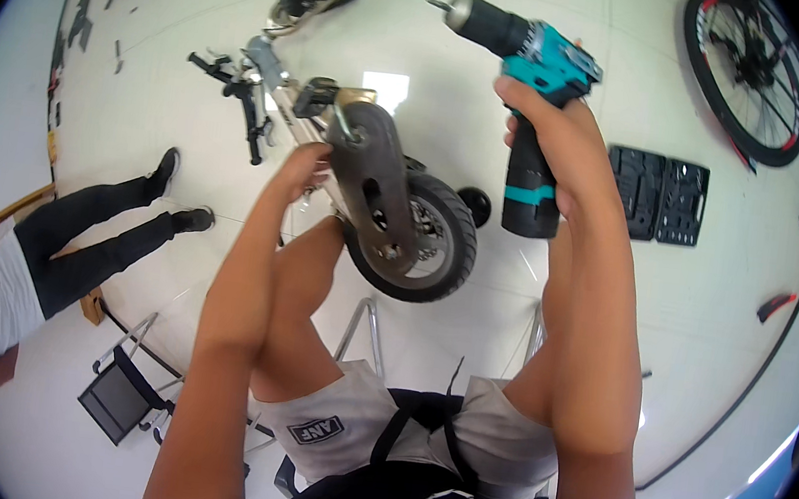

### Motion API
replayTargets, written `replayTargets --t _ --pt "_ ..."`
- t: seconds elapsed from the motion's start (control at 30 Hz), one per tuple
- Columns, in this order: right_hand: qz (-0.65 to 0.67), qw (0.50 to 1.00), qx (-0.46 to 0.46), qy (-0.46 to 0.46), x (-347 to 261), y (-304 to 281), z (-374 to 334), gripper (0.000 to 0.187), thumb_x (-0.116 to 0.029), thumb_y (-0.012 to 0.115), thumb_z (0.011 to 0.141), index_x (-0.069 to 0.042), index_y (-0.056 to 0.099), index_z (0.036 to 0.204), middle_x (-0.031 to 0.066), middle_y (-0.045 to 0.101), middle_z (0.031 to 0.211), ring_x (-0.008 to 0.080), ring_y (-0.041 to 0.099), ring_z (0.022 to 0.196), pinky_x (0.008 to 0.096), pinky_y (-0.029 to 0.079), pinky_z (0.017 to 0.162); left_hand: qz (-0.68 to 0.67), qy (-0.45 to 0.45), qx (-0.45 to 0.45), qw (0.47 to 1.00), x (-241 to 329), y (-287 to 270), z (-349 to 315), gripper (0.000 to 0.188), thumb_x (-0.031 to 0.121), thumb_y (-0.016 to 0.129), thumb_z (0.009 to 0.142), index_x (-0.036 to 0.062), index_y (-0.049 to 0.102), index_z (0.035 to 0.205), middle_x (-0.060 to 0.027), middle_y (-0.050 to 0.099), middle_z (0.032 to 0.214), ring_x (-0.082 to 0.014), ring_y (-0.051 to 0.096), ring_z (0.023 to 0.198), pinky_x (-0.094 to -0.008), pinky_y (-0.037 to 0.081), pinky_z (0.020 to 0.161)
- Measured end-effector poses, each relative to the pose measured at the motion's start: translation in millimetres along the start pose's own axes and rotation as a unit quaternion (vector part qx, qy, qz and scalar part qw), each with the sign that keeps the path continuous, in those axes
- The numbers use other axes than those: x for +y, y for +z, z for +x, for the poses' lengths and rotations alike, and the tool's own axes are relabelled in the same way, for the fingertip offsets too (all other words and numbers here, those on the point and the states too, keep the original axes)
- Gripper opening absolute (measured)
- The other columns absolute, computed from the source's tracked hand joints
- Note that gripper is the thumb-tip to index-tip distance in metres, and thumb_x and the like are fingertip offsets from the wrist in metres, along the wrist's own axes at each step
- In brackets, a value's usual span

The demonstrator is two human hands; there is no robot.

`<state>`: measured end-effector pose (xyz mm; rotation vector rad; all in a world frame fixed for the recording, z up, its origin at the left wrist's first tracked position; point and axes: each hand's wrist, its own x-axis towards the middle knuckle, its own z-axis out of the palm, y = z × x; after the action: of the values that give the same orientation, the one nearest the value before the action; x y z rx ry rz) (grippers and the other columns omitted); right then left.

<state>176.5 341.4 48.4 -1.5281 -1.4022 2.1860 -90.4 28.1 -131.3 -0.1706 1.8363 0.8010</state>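
Note:
A small children's bicycle lies tipped on the floor in front of me, its rear tyre (463,257) close to my knees. A dark chain guard (369,172) covers its side, with a pedal (318,97) and the handlebar (240,88) farther off. My left hand (306,170) is closed on the bicycle's pale frame beside the chain guard; some fingers are hidden. Raised to the right of the bicycle, my right hand (574,141) grips a teal and black cordless drill (544,64) by its handle. The drill's bit points to the left, above the floor and apart from the bicycle.
An opened black tool case (657,195) rests on the floor at the right. Beyond it is a bicycle wheel with a red and black rim (791,146). At the left, a person in dark trousers (93,215) is near a mesh chair (118,400). A small stabiliser wheel (473,206) sits beside the rear tyre.

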Motion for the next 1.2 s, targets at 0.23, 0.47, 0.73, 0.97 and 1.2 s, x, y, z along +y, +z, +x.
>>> replayTargets --t 0.23,0.47,0.73,0.97,1.2 --pt "0.035 0.999 0.010 0.007 6.0 23.2 8.3 0.038 -0.036 0.079 0.081 -0.007 0.064 0.101 0.0015 0.060 0.076 0.0127 0.059 0.066 0.0281 0.049 0.061 -0.053 -0.035 -0.030 0.998 -11.6 29.1 34.0 0.029 0.031 0.061 0.091 0.0138 0.061 0.114 -0.0050 0.057 0.107 -0.0203 0.054 0.098 -0.0421 0.047 0.086" --pt "0.053 0.998 -0.031 -0.003 6.2 45.3 -3.6 0.032 -0.033 0.076 0.085 -0.007 0.063 0.099 0.0013 0.058 0.073 0.0123 0.057 0.064 0.0273 0.048 0.061 -0.026 -0.029 0.007 0.999 -18.8 4.0 11.4 0.051 0.049 0.057 0.093 0.0145 0.054 0.131 -0.0082 0.045 0.131 -0.0268 0.043 0.120 -0.0436 0.040 0.098" --pt "0.044 0.999 -0.026 -0.011 5.9 38.5 -6.5 0.034 -0.034 0.074 0.087 -0.006 0.061 0.099 0.0020 0.057 0.074 0.0119 0.056 0.064 0.0269 0.048 0.061 -0.291 0.063 0.015 0.955 128.9 52.3 -304.2 0.069 0.065 0.053 0.093 0.0157 0.050 0.141 -0.0110 0.032 0.148 -0.0304 0.032 0.134 -0.0412 0.036 0.106" --pt "0.043 0.999 -0.010 -0.018 -0.3 35.8 -3.2 0.034 -0.033 0.074 0.087 -0.005 0.061 0.100 0.0020 0.058 0.075 0.0116 0.056 0.065 0.0266 0.049 0.062 -0.316 0.040 -0.013 0.948 43.2 49.4 -92.5 0.047 0.047 0.056 0.095 0.0084 0.062 0.120 -0.0114 0.056 0.116 -0.0267 0.056 0.101 -0.0412 0.049 0.083" --pt "0.032 0.999 -0.032 -0.002 2.2 40.9 -4.9 0.040 -0.037 0.075 0.086 -0.004 0.060 0.103 0.0031 0.059 0.077 0.0134 0.058 0.065 0.0273 0.047 0.062 -0.242 -0.014 0.031 0.970 -49.2 17.7 78.6 0.047 0.044 0.059 0.097 0.0005 0.067 0.114 -0.0138 0.071 0.102 -0.0289 0.071 0.086 -0.0503 0.057 0.073"
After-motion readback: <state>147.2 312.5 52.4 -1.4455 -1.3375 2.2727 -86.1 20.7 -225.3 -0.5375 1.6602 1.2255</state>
